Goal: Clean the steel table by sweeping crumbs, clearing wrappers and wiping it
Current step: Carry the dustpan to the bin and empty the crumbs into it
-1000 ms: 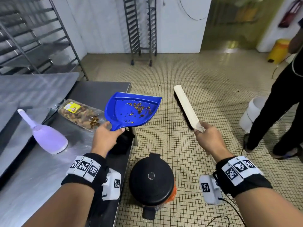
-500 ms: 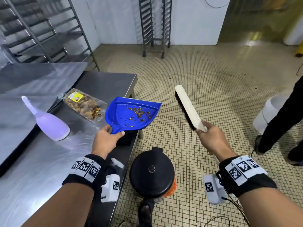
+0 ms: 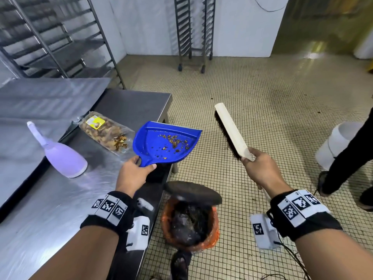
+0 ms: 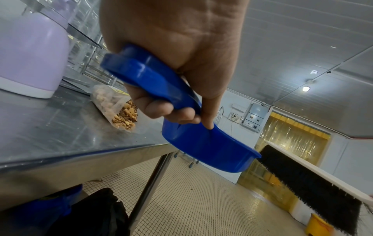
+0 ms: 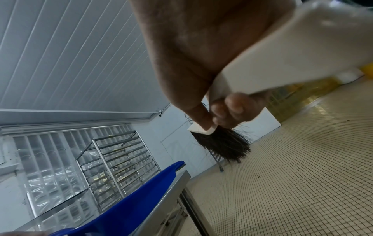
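Observation:
My left hand (image 3: pixel 134 172) grips the handle of a blue dustpan (image 3: pixel 167 143), held level over the steel table's (image 3: pixel 50 199) right edge, with brown crumbs (image 3: pixel 175 142) lying in its tray. In the left wrist view the fingers (image 4: pixel 161 110) curl round the dustpan handle (image 4: pixel 149 79). My right hand (image 3: pixel 259 168) holds a white hand brush (image 3: pixel 231 130) with dark bristles out over the tiled floor, right of the pan; its fingers (image 5: pixel 232 111) wrap the brush handle (image 5: pixel 282 60). A clear wrapper of snacks (image 3: pixel 105 132) lies on the table beside the pan.
A lilac spray bottle (image 3: pixel 60 156) lies on the table to the left. A pedal bin (image 3: pixel 191 221) stands on the floor below the pan, lid raised, my foot (image 3: pixel 179 265) on its pedal. Another person's legs (image 3: pixel 351 158) and a white bucket (image 3: pixel 335 144) stand at right. Racks line the back.
The bin's black lid, shut in the earlier frames, has swung up and shows the bin's inside. The dustpan and brush stay held in much the same places.

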{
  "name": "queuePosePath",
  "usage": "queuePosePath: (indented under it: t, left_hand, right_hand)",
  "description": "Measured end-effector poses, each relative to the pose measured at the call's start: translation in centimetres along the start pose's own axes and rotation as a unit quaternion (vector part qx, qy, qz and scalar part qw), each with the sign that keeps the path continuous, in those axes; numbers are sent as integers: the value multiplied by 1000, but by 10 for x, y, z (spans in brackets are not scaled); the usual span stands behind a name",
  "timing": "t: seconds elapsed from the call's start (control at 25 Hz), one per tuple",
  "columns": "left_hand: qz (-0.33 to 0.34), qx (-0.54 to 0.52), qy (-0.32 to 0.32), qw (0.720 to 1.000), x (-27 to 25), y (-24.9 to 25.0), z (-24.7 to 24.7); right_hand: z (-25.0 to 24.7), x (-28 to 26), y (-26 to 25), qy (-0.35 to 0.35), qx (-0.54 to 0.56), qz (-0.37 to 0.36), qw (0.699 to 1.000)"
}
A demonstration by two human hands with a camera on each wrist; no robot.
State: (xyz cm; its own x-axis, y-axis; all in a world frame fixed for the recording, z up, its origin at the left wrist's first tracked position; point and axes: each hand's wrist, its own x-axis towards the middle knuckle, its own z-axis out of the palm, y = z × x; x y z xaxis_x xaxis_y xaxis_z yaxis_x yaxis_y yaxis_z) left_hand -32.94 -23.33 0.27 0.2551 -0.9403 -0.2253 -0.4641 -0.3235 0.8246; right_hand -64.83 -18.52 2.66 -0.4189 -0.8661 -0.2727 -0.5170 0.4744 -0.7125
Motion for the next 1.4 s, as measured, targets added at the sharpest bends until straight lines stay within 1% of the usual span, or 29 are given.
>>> queuePosePath:
  t: [0.24,0.4,0.6,0.84,1.04,1.2,1.32,1.4]
  left_hand:
    - [4,8,2,1000,13,-14,-1]
    - [-5,27,-2,1000,15,-33,1]
    - [-21,23,-7,999,3,-47,-1]
    - [-11,42,-4,999,-8,-62,-7]
    - [-45,52,-25,997,-25,-87,6]
    - [-76,87,-44,992,-40,-118,19]
    - [-98,109,-61,987,-46,-142,28]
    - [-114,128,-73,982,-47,-162,35]
  right_hand:
    - [13,7,-9,-2,-29,-7,1000]
    - [25,4,-14,-20,-30,-7,999]
    - [41,-3,-20,-48,-34,-16,998]
    - [63,-15,-21,-78,-32,-34,996]
    - [82,-27,-16,-102,-28,-46,993]
    - [107,-30,3,-117,-75,-66,988]
    - [129,-35,20,-144,-77,-67,984]
    - [147,-39,33,-175,-79,-75,979]
